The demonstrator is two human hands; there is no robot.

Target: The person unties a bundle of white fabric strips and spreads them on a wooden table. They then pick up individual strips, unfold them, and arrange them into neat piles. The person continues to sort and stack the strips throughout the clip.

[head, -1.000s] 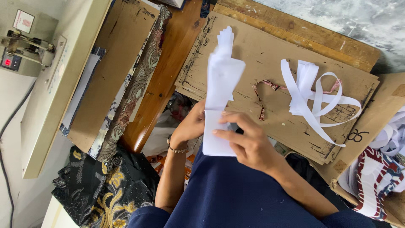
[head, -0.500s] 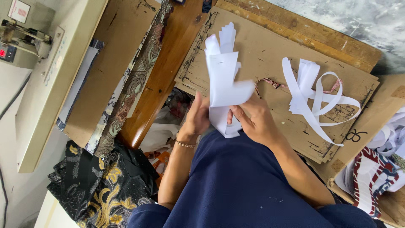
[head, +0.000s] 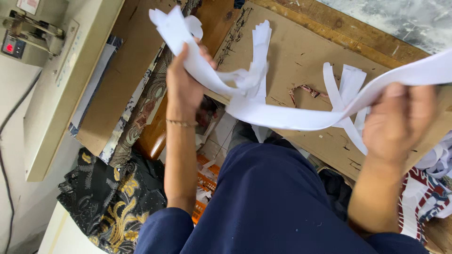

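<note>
a person's navy-trousered lap (head: 278, 207) sits nearest — above it, the left hand (head: 184, 82) and right hand (head: 400, 120) each grip an end of a long white fabric strip (head: 282, 115), stretched over a scuffed brown cardboard sheet (head: 306, 56) — more white strips (head: 351, 80) lie far right.

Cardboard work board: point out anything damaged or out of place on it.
The cardboard board is scored with cut marks and frayed along its left edge. A small patterned fabric scrap lies loose mid-board beside leftover white strips. The left hand and right hand hold a white strip above it.
</note>
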